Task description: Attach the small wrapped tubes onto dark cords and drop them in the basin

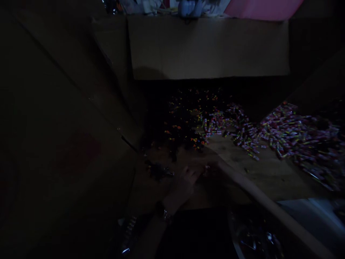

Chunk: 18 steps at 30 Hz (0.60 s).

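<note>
The scene is very dark. My left hand (185, 178), with a watch (165, 213) at the wrist, reaches over the wooden tabletop. Its fingers point toward my right hand and are too dim and blurred to read. From the lower right my right forearm stretches in, and my right hand (214, 164) is mostly lost in shadow. A small pale piece (207, 167) lies between the two hands; whether either touches it I cannot tell. Left of my left hand is a small dark cluster with shiny bits (160, 171). Just beyond are dark pieces with orange and yellow ends (198, 142), seemingly wrapped sweets.
A large heap of small shiny pink-and-white wrapped pieces (285, 131) spreads over the right of the wooden tabletop (269, 172). Cardboard panels (210, 50) stand at the back and left. Below the front edge is a container (235, 233) with shiny contents.
</note>
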{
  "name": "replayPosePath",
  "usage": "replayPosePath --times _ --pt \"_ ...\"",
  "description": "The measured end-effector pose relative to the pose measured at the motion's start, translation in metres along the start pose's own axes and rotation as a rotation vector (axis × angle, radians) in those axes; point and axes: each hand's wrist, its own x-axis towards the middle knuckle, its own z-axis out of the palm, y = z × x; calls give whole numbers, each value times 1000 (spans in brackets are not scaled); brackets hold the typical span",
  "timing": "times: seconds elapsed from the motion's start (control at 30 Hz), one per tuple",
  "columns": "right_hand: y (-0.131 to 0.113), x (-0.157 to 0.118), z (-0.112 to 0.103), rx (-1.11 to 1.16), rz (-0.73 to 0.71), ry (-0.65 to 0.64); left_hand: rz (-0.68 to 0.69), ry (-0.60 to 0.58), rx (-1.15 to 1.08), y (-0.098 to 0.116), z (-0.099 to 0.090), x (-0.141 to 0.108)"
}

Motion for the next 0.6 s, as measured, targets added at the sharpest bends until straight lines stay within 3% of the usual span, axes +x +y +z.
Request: replayPosePath --times 0.17,0.3,0.43,0.6 --pt "5 -4 -14 -177 -15 59 -165 96 -13 -20 -41 -17" --pt "9 -10 -24 -353 22 262 -270 -4 134 -50 -63 -42" --pt "-3 -12 -18 -99 4 259 -223 -50 169 -62 -65 -45" --pt "-19 -17 -4 175 148 204 -156 17 112 -41 -59 -29"
